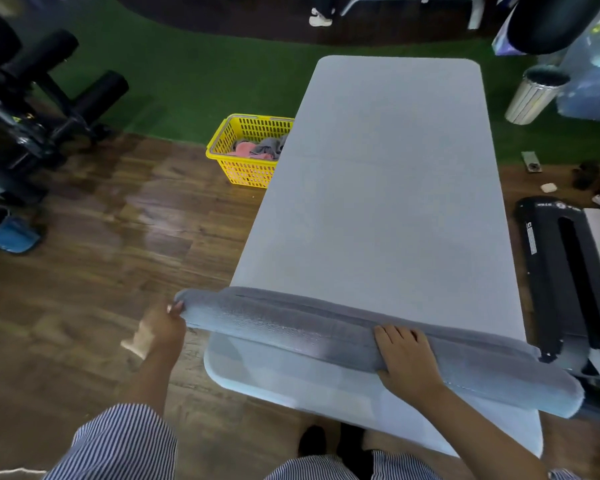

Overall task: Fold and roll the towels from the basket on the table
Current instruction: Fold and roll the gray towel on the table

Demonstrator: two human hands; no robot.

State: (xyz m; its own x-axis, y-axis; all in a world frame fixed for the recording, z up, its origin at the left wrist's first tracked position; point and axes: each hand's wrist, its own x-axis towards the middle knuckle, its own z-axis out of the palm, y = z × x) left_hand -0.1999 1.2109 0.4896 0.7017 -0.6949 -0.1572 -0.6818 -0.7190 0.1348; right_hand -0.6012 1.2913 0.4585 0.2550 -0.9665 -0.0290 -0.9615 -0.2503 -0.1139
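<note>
A long grey towel (291, 327), folded into a narrow strip, lies across the near end of the white table (388, 202), overhanging both side edges. My left hand (161, 327) pinches the towel's left end, just off the table's left edge. My right hand (407, 362) rests flat on the strip right of its middle, fingers straight. A yellow basket (248, 147) stands on the floor to the left of the table, with pink and grey towels (260, 148) inside.
Black gym equipment (32, 109) stands at far left. A black treadmill (568, 271) sits close to the table's right edge. A white bin (534, 95) is at far right. A person's shoe (319, 19) shows beyond the table.
</note>
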